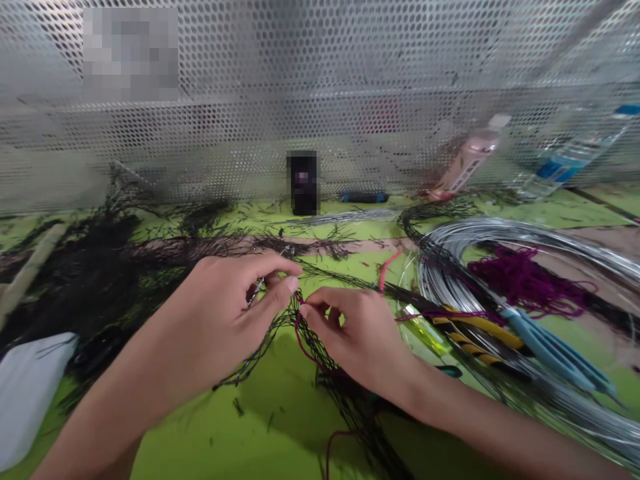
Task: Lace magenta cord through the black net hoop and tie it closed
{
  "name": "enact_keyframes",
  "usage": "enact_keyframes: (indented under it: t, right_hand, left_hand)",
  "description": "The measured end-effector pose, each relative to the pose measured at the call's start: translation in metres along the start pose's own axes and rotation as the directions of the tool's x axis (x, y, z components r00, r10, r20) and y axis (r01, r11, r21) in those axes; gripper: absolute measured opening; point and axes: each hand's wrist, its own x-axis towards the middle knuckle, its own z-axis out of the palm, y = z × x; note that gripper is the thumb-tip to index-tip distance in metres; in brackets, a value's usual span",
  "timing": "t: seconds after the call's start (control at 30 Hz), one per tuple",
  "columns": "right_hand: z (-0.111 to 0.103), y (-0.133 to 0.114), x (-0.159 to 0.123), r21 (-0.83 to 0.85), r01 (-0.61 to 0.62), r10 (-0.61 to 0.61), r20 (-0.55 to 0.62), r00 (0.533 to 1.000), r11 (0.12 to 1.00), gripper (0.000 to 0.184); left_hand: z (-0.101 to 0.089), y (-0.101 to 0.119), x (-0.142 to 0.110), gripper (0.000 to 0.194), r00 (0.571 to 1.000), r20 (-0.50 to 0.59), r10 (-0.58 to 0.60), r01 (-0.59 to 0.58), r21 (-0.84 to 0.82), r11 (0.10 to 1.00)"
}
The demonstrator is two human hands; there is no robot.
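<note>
My left hand (pixel 235 300) pinches a thin wire and strands of black netting (pixel 280 333) between thumb and forefinger over the green table (pixel 200 433). Just right of it, my right hand (pixel 355 333) pinches a magenta thread (pixel 305 343) that loops down through the same netting. The fingertips of both hands almost meet at the middle of the view. The netting runs from a black heap (pixel 85 280) on the left, under both hands, toward the near edge.
A coil of silver wire (pixel 500 267) lies at right with a tangle of purple thread (pixel 520 280), blue-handled scissors (pixel 555 350) and yellow-black pliers (pixel 480 333). A perforated metal panel (pixel 320 100) stands behind, with a pink bottle (pixel 470 160) and a water bottle (pixel 570 157).
</note>
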Motion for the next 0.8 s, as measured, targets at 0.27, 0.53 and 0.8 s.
enact_keyframes:
  t: [0.27,0.53,0.8]
  right_hand:
    - [0.002,-0.002,0.002,-0.067,-0.095,0.097,0.033,0.995,0.993,0.045]
    - [-0.004,0.006,0.002,-0.107,0.093,-0.094,-0.008,0.996,0.99,0.031]
    - [0.001,0.009,0.003,-0.042,0.109,-0.11,-0.024,0.994,0.993,0.013]
  left_hand:
    - [0.002,-0.001,-0.002,0.029,1.0,-0.019,0.011,-0.011,0.001,1.0]
    - [0.0,-0.01,0.0,0.025,0.992,-0.103,0.077,-0.075,0.018,0.997]
    - [0.001,-0.012,0.001,0.024,0.995,-0.077,0.062,-0.062,-0.002,0.998]
